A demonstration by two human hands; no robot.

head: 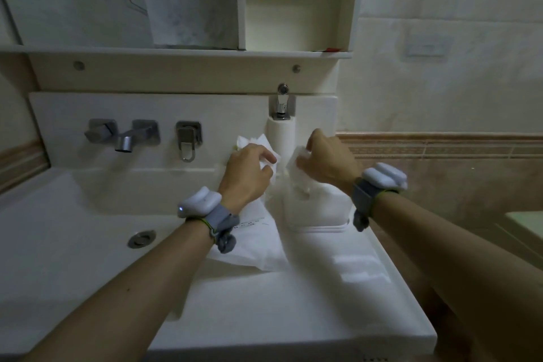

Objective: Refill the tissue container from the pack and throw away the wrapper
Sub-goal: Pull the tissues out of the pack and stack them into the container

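A white tissue container (318,211) stands on the right side of the sink counter, with white tissues (298,179) bunched at its top. My right hand (326,160) is closed on those tissues above the container. My left hand (249,173) grips a stack of white tissues (254,142) just left of the container, near the back wall. The thin white pack wrapper (258,247) lies crumpled on the counter under my left wrist, with some dark print on it.
A white sink basin (88,229) with a metal drain (141,238) is at the left. Chrome taps (125,134) sit on the backsplash. A white soap dispenser (280,132) hangs behind my hands. A shelf and mirror cabinet (188,54) are above.
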